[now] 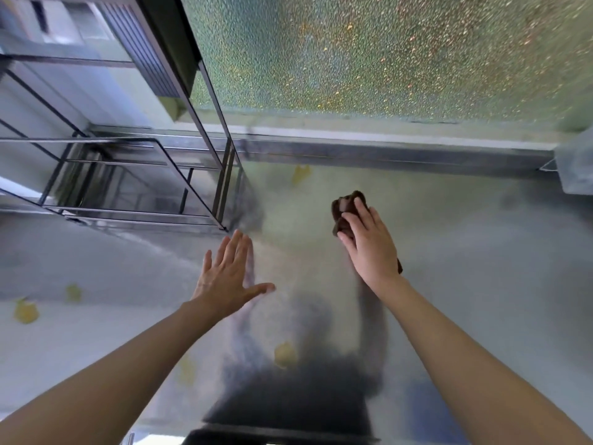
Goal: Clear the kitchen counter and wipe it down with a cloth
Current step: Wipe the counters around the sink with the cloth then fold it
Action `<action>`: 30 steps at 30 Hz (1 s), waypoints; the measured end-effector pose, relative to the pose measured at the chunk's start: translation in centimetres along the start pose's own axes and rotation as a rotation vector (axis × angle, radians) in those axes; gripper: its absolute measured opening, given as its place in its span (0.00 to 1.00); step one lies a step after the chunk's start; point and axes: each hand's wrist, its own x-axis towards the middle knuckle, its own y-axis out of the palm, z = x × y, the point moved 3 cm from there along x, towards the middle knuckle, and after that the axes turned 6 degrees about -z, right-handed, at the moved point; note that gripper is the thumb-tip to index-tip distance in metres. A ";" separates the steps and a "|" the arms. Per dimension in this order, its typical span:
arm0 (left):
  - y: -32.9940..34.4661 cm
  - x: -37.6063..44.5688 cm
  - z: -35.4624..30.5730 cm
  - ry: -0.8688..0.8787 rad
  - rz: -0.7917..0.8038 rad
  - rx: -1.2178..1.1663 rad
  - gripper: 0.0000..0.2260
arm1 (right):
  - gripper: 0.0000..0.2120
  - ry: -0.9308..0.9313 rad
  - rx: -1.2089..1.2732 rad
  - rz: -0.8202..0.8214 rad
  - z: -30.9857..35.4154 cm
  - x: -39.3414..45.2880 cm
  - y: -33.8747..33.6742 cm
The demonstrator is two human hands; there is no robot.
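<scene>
The right hand (369, 242) presses a dark brown cloth (345, 210) flat on the shiny metal counter (465, 268). The cloth lies under the palm and fingers, and a bunched part sticks out past the fingertips, on the side toward the wall. A small bit of it also peeks out by the wrist. The fingers curl a little over the cloth, holding it down.

The left hand (229, 274) is spread wide with nothing in it. It lies flat on or just above the counter (the picture is too blurry to tell if it touches). It is left of the cloth and apart from it, near the corner of a black wire rack (134, 175).

Small yellow bits (285, 354) lie on the counter. One is between the two arms, close to the person. One is near the back wall, beyond the cloth. Some more lie far off to the left.

Behind the counter is a bumpy glass window (385, 53).
</scene>
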 end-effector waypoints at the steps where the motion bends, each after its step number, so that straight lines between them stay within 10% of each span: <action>1: -0.1 0.1 0.1 0.002 0.011 0.006 0.53 | 0.15 0.054 0.011 -0.018 0.5 -0.1 0.1; 13: 1.0 0.5 1.6 0.023 -0.024 0.034 0.56 | 0.15 -0.424 0.071 0.042 7.7 -4.1 2.8; 23: 0.5 -0.4 4.6 0.014 -0.119 0.114 0.53 | 0.15 0.041 0.011 -0.052 4.3 9.3 3.5; 30: 0.3 -0.2 7.4 -0.076 -0.113 0.053 0.59 | 0.16 -0.616 0.122 0.173 9.8 2.5 3.8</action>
